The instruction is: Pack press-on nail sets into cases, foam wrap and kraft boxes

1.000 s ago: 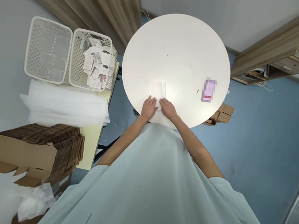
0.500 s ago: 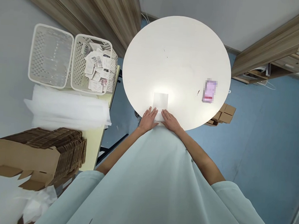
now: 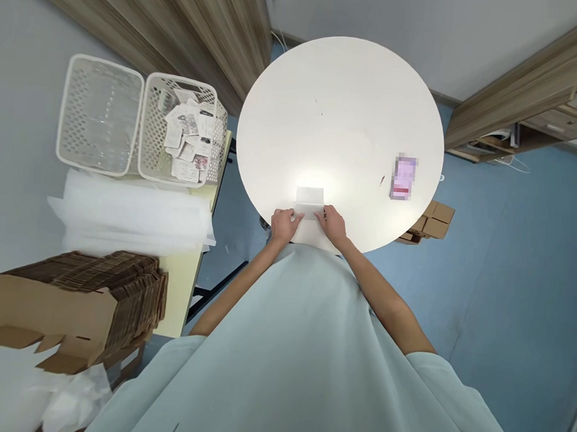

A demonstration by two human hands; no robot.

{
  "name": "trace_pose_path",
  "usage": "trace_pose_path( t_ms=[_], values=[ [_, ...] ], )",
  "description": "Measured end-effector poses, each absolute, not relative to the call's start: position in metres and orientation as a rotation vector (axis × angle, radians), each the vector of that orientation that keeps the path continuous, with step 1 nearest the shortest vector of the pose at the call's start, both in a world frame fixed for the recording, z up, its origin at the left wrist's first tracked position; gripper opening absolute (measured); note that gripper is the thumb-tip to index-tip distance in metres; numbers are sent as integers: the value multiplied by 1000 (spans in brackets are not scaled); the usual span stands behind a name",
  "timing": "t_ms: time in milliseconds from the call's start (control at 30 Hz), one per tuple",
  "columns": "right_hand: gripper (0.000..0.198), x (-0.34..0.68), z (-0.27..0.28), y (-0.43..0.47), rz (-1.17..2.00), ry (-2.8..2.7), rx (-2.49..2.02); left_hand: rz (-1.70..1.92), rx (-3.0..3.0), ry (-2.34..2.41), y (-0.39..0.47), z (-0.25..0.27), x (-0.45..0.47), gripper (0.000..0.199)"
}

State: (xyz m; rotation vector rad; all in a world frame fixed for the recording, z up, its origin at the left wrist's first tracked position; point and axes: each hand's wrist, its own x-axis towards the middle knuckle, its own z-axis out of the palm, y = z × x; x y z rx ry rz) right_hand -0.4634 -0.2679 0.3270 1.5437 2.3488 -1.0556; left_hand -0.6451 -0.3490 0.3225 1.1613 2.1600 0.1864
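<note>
A small white foam sheet (image 3: 310, 196) lies near the front edge of the round white table (image 3: 344, 108), its near part folded over toward the far side. My left hand (image 3: 284, 226) grips the left end of the fold between thumb and fingers. At the right end, my right hand (image 3: 333, 225) pinches the same fold in the same way. Whether anything is wrapped inside the fold cannot be made out.
A blurred pink item (image 3: 403, 177) lies on the table's right side. To the left are a white basket of small packets (image 3: 189, 132), another white basket (image 3: 100, 114), white foam sheets (image 3: 132, 213) and flattened cardboard boxes (image 3: 53, 309). More cardboard (image 3: 437, 218) sits below right.
My hands, flat on the sheet before, now pinch its near part. That part has been lifted and folded away from me, so the sheet looks shorter.
</note>
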Motion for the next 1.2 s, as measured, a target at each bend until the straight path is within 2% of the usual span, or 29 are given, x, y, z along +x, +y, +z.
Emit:
trace_pose_path(
  t_ms=[100,167,300,400,467,600,867,1000,1200],
  values=[
    [33,-476,328,-257,-1060,2232,1672,197,1057,2199,-337,322,-642,28],
    [39,-483,331,-251,-1000,2251,1683,184,1027,2202,-332,323,-640,27],
    [51,-499,338,-239,-783,2563,1374,153,958,2166,-329,327,-637,26],
    [47,-509,343,-233,-746,2581,1122,215,824,2206,-334,330,-635,25],
    [38,-510,344,-231,-753,2526,1101,285,690,2250,-339,331,-633,35],
    [25,-500,343,-241,-865,2387,1319,357,490,2185,-346,329,-628,46],
    [11,-503,336,-287,-1131,2131,1738,425,753,2096,-346,317,-643,31],
    [11,-545,333,-297,-1185,2098,1729,370,794,2119,-355,320,-681,32],
    [15,-617,330,-298,-1269,2105,1724,344,794,2150,-360,335,-742,45]
  ],
)
